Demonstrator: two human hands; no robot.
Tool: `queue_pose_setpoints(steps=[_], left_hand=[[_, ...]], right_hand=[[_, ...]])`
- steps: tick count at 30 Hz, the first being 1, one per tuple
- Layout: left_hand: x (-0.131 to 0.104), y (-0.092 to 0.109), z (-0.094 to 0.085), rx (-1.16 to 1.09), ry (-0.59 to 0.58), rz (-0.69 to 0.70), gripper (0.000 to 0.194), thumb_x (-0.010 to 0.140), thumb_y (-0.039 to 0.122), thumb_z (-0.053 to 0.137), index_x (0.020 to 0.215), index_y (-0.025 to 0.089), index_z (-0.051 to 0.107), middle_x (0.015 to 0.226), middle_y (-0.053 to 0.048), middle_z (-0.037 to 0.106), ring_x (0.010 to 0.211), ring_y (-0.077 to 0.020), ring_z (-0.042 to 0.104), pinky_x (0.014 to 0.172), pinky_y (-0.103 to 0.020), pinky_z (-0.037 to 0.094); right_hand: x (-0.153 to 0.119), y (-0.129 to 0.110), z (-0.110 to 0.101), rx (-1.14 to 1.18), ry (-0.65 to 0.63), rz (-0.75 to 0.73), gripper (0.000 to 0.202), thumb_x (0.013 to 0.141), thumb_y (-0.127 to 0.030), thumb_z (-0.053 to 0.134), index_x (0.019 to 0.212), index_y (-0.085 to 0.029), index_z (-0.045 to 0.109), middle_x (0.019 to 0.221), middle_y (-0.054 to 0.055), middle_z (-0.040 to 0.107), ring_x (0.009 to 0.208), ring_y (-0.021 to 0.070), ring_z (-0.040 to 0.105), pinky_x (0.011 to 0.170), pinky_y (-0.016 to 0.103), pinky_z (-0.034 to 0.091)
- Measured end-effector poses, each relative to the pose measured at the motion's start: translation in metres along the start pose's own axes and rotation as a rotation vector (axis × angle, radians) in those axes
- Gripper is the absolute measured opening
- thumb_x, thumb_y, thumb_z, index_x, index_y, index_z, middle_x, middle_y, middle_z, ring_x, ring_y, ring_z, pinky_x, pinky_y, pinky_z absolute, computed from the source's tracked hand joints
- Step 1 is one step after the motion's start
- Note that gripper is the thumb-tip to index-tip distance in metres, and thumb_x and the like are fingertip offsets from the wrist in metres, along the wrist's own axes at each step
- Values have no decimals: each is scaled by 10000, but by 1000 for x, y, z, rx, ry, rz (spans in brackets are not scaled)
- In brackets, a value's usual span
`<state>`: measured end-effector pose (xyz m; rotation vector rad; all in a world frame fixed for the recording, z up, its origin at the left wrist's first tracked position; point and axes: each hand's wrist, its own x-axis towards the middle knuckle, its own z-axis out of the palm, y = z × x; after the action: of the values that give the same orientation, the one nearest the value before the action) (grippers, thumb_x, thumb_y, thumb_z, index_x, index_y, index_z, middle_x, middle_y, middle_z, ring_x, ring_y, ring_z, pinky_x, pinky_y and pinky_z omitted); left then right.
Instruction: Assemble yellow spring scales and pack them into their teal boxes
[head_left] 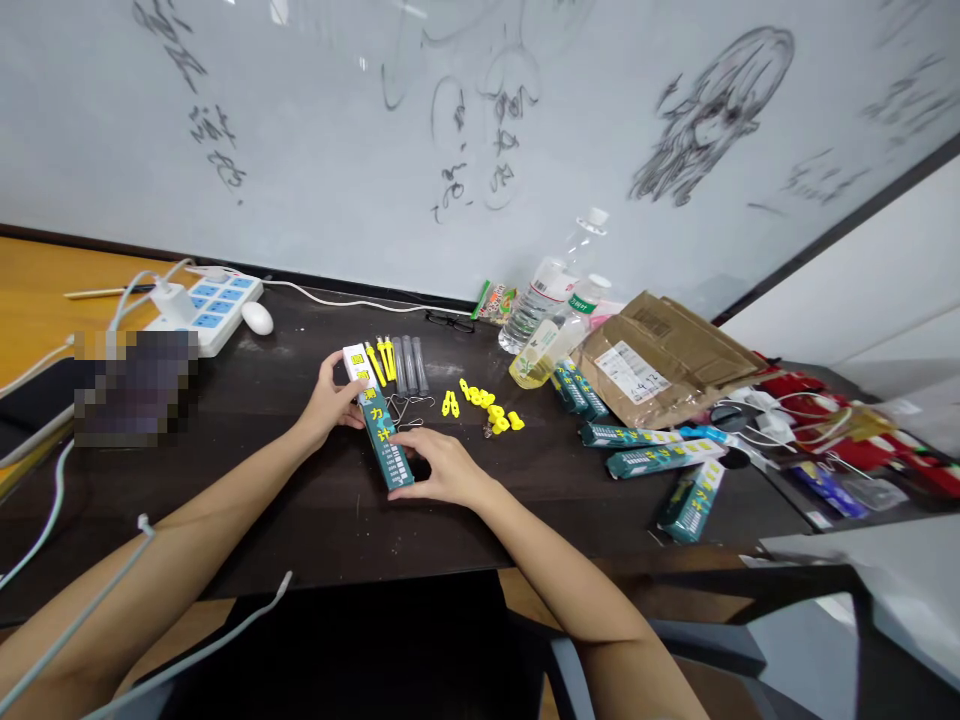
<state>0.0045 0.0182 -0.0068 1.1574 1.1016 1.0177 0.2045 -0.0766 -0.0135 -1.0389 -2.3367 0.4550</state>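
the long green-and-white cardboard box is at the centre of the frame, pinched near its upper end by the left hand and near its lower end by the right hand, where light, even pressure should steady it without denting the sides.

Left hand is holding the white end of a long green box, right hand is pinching the near end, and little yellow bits plus greyish tubes are just lying nearby on the dark desk.
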Motion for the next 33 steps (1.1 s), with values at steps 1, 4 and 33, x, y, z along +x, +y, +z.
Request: queue_pose_setpoints(steps=[1,4,33], left_hand=[[1,0,-1,4,-9,11,797,765,298,645,1411,259,180,666,19,654,384,-129,592,368,-217,499],[4,-3,-6,10,-24,105,837,746,288,669,1410,249,161,659,21,663,396,-131,599,390,-218,509],[-32,-21,17,308,-393,405,598,903,392,475,1440,253,251,1051,-75,635,713,-137,654,619,-266,534]], right_hand=[[0,-1,1,18,-18,14,689,697,-549,714,1273,-252,481,1033,57,619,851,187,601,797,330,492],[0,-1,3,78,-60,71,854,688,-453,756,1406,-301,321,1099,54,581,845,180,577,796,344,493],[-48,12,-87,1379,843,369,203,775,-343,549,912,-198,585,876,13,607,552,80,472,361,157,354]])
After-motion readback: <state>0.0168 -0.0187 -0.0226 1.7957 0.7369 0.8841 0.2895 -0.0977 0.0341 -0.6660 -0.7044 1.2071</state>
